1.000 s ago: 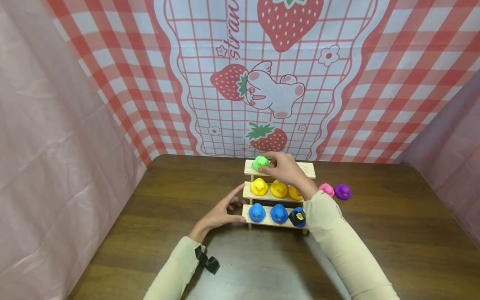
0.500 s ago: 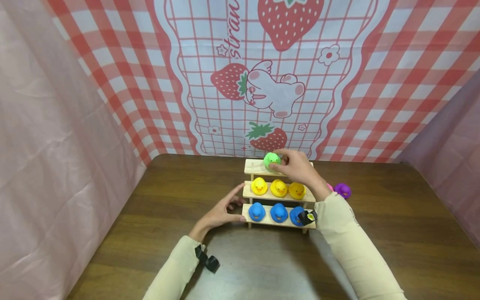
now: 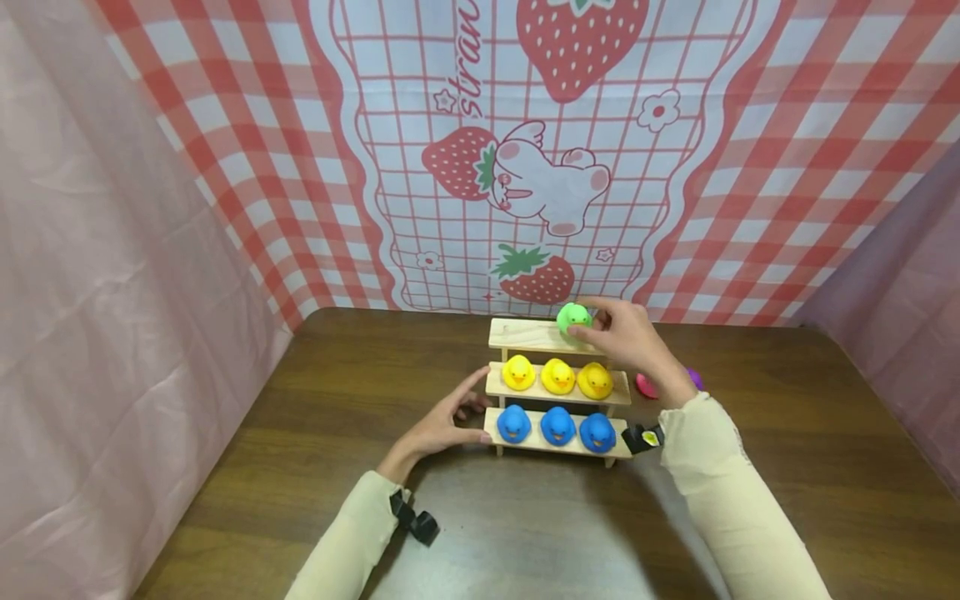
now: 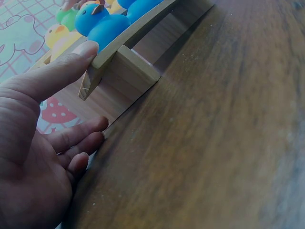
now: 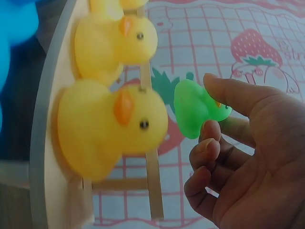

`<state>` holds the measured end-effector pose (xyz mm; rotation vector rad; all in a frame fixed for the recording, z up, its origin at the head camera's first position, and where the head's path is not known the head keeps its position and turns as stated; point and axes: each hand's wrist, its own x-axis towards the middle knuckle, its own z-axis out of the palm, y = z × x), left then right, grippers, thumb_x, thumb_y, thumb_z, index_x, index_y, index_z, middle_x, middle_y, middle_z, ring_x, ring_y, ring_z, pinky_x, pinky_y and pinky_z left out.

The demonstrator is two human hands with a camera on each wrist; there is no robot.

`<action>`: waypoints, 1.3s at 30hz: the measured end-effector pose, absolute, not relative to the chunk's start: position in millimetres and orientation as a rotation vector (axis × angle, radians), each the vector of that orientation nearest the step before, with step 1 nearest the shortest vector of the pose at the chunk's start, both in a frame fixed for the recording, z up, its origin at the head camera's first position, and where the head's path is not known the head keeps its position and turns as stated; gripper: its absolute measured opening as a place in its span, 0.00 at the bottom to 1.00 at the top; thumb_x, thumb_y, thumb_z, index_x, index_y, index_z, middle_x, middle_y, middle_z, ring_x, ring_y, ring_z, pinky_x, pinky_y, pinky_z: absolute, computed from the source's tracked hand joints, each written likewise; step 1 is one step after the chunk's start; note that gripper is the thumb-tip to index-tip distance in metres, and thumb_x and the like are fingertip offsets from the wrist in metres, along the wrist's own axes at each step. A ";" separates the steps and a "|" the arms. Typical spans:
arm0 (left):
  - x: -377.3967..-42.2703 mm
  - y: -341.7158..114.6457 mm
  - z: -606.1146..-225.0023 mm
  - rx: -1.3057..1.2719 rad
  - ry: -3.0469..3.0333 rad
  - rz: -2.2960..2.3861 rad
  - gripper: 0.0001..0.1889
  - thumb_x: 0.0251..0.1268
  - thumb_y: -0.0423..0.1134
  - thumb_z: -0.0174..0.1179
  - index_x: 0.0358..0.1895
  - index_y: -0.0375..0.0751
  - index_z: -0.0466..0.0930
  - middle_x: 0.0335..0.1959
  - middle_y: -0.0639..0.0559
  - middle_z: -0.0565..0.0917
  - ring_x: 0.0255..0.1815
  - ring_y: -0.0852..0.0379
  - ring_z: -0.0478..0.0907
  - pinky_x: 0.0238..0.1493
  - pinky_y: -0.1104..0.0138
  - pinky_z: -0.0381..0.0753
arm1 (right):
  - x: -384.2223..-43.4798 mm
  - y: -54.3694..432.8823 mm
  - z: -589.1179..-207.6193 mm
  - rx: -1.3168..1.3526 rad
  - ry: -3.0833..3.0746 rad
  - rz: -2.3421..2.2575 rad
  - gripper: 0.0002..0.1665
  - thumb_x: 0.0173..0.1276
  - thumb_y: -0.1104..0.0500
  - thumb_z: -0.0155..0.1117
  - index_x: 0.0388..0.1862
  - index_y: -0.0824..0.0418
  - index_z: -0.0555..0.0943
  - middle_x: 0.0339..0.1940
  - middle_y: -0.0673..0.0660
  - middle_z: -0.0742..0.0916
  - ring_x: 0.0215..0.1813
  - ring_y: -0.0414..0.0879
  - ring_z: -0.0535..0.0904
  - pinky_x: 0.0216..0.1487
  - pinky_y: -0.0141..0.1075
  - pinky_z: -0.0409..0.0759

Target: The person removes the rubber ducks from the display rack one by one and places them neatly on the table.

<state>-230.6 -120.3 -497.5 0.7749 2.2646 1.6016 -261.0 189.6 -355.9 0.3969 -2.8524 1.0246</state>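
Note:
My right hand [image 3: 632, 335] pinches a green rubber duck [image 3: 572, 317] between thumb and fingers, over the right part of the top tier of a three-tier wooden stand [image 3: 525, 334]. In the right wrist view the green duck [image 5: 193, 107] shows beyond the yellow ducks. My left hand [image 3: 444, 427] spreads along the stand's left end. Its thumb [image 4: 71, 64] rests at the end of the bottom tier, while the other fingers are loosely bent beside the wooden side support [image 4: 119, 86]. Three yellow ducks [image 3: 557, 377] line the middle tier and three blue ducks [image 3: 558, 426] the bottom one.
Right of the stand, a pink duck [image 3: 647, 386] and a purple duck [image 3: 695, 379] sit on the brown wooden table [image 3: 360, 392], partly behind my right wrist. A strawberry-print cloth [image 3: 555, 208] hangs behind the table, with a pink curtain [image 3: 135, 292] on the left.
My right hand has moved right along the top tier with the green duck, from its left part to its right part. The left hand has stayed put.

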 end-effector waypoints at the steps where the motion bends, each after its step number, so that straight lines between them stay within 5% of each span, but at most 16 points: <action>1: -230.6 -120.1 -497.7 0.775 2.267 1.599 0.54 0.55 0.36 0.73 0.82 0.55 0.48 0.58 0.35 0.80 0.57 0.42 0.75 0.54 0.60 0.67 | -260.4 193.1 -356.0 0.390 -2.852 1.027 0.30 0.68 0.51 0.68 0.66 0.62 0.77 0.28 0.58 0.81 0.29 0.48 0.71 0.30 0.35 0.70; 39: -229.9 -119.4 -497.0 0.779 2.276 1.598 0.54 0.55 0.35 0.72 0.82 0.55 0.48 0.58 0.35 0.81 0.58 0.42 0.74 0.55 0.60 0.68 | -241.6 321.2 -391.4 0.175 -2.766 0.794 0.28 0.65 0.47 0.71 0.54 0.67 0.82 0.24 0.55 0.81 0.25 0.39 0.69 0.28 0.34 0.66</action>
